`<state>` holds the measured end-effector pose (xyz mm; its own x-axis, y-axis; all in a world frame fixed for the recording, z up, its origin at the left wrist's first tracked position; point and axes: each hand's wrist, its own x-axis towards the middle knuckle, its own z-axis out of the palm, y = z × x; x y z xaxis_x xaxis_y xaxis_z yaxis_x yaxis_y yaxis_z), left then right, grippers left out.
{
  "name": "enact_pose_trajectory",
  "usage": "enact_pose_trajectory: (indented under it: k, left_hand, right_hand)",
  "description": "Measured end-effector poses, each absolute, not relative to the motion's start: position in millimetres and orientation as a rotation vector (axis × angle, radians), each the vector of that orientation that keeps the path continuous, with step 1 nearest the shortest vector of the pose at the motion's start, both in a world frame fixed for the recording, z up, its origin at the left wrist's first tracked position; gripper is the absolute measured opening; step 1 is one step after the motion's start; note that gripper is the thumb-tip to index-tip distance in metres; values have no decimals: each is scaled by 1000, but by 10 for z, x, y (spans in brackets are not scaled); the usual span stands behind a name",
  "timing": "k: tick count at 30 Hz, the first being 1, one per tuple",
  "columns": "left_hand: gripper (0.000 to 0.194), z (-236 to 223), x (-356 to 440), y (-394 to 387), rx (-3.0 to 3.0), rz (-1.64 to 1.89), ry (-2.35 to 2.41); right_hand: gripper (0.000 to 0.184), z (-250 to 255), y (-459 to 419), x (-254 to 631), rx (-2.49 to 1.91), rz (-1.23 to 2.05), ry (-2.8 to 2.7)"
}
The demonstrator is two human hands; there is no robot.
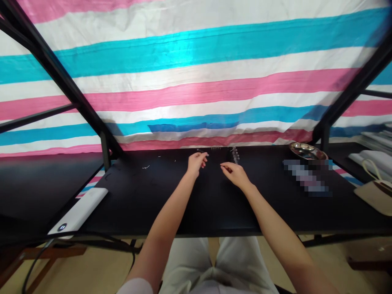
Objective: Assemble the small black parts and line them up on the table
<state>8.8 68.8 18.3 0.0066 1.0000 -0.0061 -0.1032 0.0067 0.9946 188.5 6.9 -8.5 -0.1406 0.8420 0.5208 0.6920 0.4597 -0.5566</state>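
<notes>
Over the far middle of the black table (147, 204), my left hand (195, 164) is closed in a pinch. A small dark, thin piece (200, 151) shows at its fingertips, too small to name. Just to the right, my right hand (235, 174) has thumb and fingers pressed together, and whatever they may hold is hidden. A gap separates the two hands. Beyond the right hand lies a strip of small clear, round pieces (235, 155). Near the back edge stands a short row of tiny metallic pieces (216, 148).
White scraps (146, 167) lie left of my hands. A long white box (80, 212) with a cable sits at the left edge. A shiny metal dish (308, 152) stands back right, near a blurred-out patch. Black frame bars (88, 118) and a striped sheet (196, 85) border the table.
</notes>
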Motion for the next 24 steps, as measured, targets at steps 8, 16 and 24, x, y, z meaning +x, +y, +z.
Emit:
enact_pose_trajectory:
  k: [8, 16, 24]
  left_hand:
    - [12, 81, -905, 944, 1444, 1136, 1721]
    - [7, 59, -1155, 958, 1783, 553, 2218]
    - [16, 51, -1126, 916, 1786, 485, 2236]
  right_hand:
    - [23, -92, 58, 1875, -1287, 234, -1915]
    - [22, -102, 77, 1898, -1279, 213, -1917]
    - [24, -19, 55, 1969, -1233, 22, -1638]
